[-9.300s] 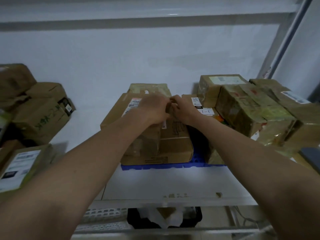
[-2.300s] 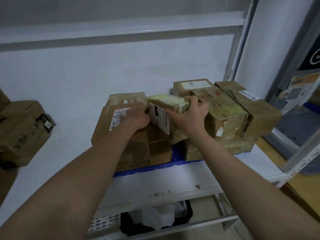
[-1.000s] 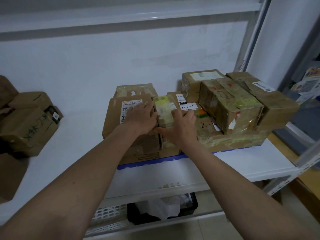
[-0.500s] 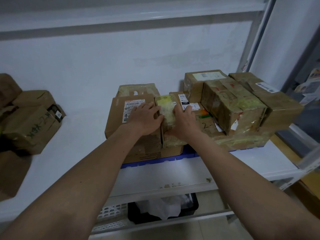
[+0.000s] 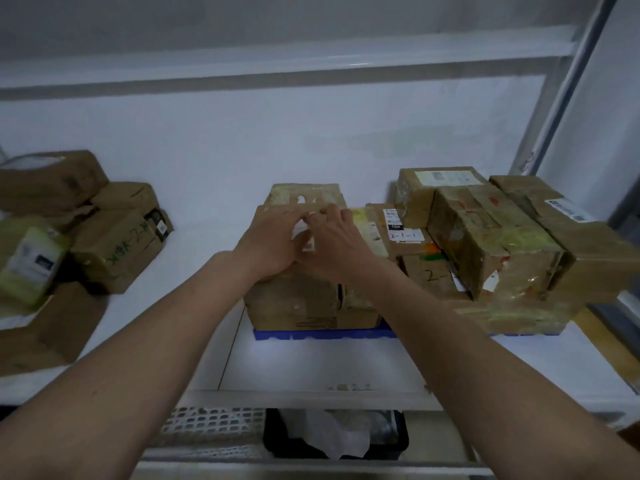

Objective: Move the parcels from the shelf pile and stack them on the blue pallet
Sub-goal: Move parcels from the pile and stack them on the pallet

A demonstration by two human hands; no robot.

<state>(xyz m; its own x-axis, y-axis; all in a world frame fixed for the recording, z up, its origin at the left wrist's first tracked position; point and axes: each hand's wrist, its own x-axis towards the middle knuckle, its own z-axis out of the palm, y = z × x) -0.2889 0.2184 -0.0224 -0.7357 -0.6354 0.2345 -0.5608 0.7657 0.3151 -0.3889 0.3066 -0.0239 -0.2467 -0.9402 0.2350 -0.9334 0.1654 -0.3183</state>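
Both hands on the pallet stack, seating a parcel.
Nearest, blue pallet [image 5: 322, 334] edge; on it the big box [image 5: 294, 303], our left hand [image 5: 273, 237] and right hand [image 5: 332, 240] flat on top, fingers loosely spread, pinching nothing. Right of them, yellow-taped parcel [image 5: 369, 230]. Cardboard looks stiff, light; tape slick, so we'd grip side faces.

Two hands [image 5: 273, 237] [image 5: 337, 242], one blue pallet [image 5: 322, 335], one black bin [image 5: 398, 441].
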